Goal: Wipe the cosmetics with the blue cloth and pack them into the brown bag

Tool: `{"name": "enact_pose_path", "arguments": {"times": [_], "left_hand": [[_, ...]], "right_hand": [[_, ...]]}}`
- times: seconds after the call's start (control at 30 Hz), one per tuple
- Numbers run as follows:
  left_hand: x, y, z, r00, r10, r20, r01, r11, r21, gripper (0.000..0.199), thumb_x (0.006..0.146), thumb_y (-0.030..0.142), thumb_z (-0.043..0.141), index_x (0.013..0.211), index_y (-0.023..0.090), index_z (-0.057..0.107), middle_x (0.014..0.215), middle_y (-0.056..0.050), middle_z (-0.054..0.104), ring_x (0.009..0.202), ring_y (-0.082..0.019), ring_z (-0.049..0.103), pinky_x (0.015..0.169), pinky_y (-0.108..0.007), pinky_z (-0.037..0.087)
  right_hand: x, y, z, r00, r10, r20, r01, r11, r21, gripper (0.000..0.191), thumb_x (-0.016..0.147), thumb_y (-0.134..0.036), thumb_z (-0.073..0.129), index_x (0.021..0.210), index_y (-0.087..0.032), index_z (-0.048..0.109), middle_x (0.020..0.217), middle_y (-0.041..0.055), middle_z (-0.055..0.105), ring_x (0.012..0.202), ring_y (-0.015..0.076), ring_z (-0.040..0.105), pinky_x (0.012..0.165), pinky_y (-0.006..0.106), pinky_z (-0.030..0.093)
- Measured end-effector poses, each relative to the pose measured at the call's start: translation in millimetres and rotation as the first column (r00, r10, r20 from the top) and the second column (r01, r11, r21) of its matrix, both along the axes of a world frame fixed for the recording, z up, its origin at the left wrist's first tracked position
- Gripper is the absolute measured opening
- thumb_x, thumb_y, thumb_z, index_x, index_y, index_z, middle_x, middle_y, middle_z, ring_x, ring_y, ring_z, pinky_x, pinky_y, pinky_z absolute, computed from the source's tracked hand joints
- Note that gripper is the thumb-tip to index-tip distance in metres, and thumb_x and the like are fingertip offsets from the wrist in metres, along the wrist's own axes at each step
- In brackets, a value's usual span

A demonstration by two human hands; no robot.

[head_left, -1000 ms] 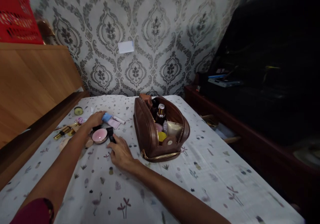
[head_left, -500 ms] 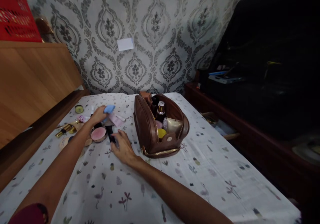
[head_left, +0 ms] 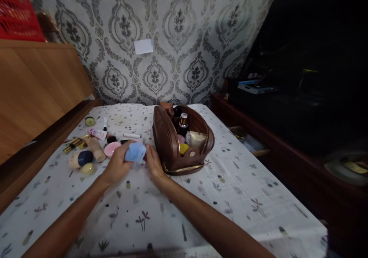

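Note:
A bunched light-blue cloth [head_left: 135, 152] is gripped in my left hand [head_left: 117, 164], low over the printed sheet. My right hand [head_left: 154, 163] is beside the cloth's right edge, fingers extended, close to the front left corner of the brown bag [head_left: 167, 145]. What lies between my hands under the cloth is blurred. The bag stands open, with a gold-capped dark bottle [head_left: 183, 124], a yellow item [head_left: 184, 148] and a pale gold pouch [head_left: 197, 139] inside. Left of my hands lie a pink compact [head_left: 112, 149], a beige tube [head_left: 97, 150] and a dark-capped bottle [head_left: 82, 159].
More small cosmetics, including a round green-lidded jar [head_left: 89, 121] and a white pen-like tube [head_left: 132, 135], lie on the patterned sheet [head_left: 184, 212]. A wooden cabinet [head_left: 40, 85] borders the left, and a dark red ledge [head_left: 273, 143] runs along the right.
My left hand has brought the blue cloth right and nearer to me. My right hand has shifted slightly right, towards the bag, and the two hands are now close together.

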State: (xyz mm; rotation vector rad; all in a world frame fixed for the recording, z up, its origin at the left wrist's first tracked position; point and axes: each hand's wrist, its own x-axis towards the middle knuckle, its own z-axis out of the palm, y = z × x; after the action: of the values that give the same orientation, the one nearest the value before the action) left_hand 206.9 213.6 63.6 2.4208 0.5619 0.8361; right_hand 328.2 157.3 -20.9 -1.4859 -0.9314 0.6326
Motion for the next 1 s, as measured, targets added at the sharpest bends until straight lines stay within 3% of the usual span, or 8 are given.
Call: {"name": "enact_pose_path", "arguments": {"times": [0.13,0.27,0.33,0.47,0.6,0.7,0.87,1.0], "left_hand": [[-16,5,-9.8,0.984,0.179,0.018,-0.175,0.975,-0.136,0.036,0.07,0.021,0.05,0.105,0.019,0.059,0.093,-0.003,0.068,0.087,-0.022,0.063,0.084,-0.034,0.053],[-21,28,-13.0,0.934,0.348,-0.087,-0.358,0.918,-0.171,0.061,0.076,0.041,0.061,0.13,0.017,0.045,0.111,-0.008,0.064,0.099,-0.025,0.063,0.089,-0.038,0.052],[-19,27,-17.5,0.934,0.319,-0.158,-0.339,0.933,-0.12,0.07,0.082,0.051,0.059,0.139,0.018,0.038,0.119,-0.01,0.063,0.103,-0.026,0.063,0.091,-0.039,0.051],[-14,9,-28.5,0.921,0.224,-0.318,-0.2,0.974,0.106,0.046,0.098,0.049,0.036,0.13,0.02,0.052,0.12,-0.01,0.066,0.108,-0.027,0.063,0.095,-0.04,0.048],[-15,6,-28.8,0.804,0.387,-0.451,-0.256,0.91,0.326,0.042,0.101,0.04,0.031,0.109,0.015,0.064,0.105,-0.014,0.07,0.1,-0.03,0.065,0.083,-0.039,0.05],[-17,14,-25.9,0.758,0.451,-0.471,-0.296,0.882,0.368,0.036,0.099,0.04,0.038,0.11,0.018,0.064,0.108,-0.013,0.071,0.096,-0.03,0.066,0.074,-0.036,0.05],[-16,14,-29.6,0.873,0.388,-0.294,-0.318,0.912,0.258,0.036,0.099,0.037,0.039,0.125,0.018,0.056,0.112,-0.01,0.07,0.1,-0.028,0.065,0.082,-0.037,0.049],[-10,-2,-35.0,0.972,0.151,-0.178,-0.114,0.973,0.201,0.031,0.1,0.036,0.038,0.109,0.02,0.063,0.105,-0.007,0.066,0.098,-0.022,0.062,0.085,-0.033,0.048]], "right_hand": [[0,-27,6.5,0.988,0.052,0.144,-0.055,0.998,0.012,0.032,0.097,-0.035,0.045,0.12,-0.018,0.059,0.125,0.0129,0.06,0.122,0.0232,0.055,0.108,0.039,0.04],[-7,-40,10.3,0.914,0.143,0.379,-0.121,0.989,-0.081,0.049,0.089,-0.041,0.059,0.13,-0.015,0.052,0.138,0.0177,0.05,0.133,0.0291,0.045,0.111,0.045,0.037],[-12,-39,12.4,0.884,0.155,0.44,-0.1,0.984,-0.146,0.054,0.087,-0.042,0.063,0.133,-0.017,0.05,0.143,0.0182,0.046,0.135,0.0313,0.042,0.11,0.047,0.038],[-20,-31,18.9,0.82,0.172,0.546,-0.03,0.966,-0.258,0.048,0.087,-0.035,0.063,0.131,-0.018,0.052,0.141,0.0176,0.049,0.128,0.0319,0.047,0.106,0.048,0.039],[-21,-29,25.0,0.762,0.214,0.612,-0.035,0.956,-0.291,0.047,0.087,-0.028,0.061,0.133,-0.021,0.053,0.134,0.0135,0.055,0.124,0.0299,0.049,0.104,0.045,0.039],[-19,-33,28.4,0.729,0.244,0.639,-0.07,0.956,-0.285,0.041,0.089,-0.023,0.058,0.13,-0.022,0.058,0.128,0.0117,0.058,0.12,0.0279,0.051,0.101,0.041,0.041],[-16,-38,32.8,0.709,0.224,0.668,-0.034,0.958,-0.286,0.028,0.087,-0.019,0.058,0.114,-0.022,0.065,0.112,0.0108,0.06,0.11,0.0272,0.053,0.095,0.04,0.043],[-13,-45,28.1,0.736,0.187,0.651,-0.033,0.97,-0.24,0.023,0.082,-0.012,0.056,0.104,-0.019,0.062,0.103,0.0089,0.059,0.099,0.024,0.055,0.087,0.035,0.045]]}}
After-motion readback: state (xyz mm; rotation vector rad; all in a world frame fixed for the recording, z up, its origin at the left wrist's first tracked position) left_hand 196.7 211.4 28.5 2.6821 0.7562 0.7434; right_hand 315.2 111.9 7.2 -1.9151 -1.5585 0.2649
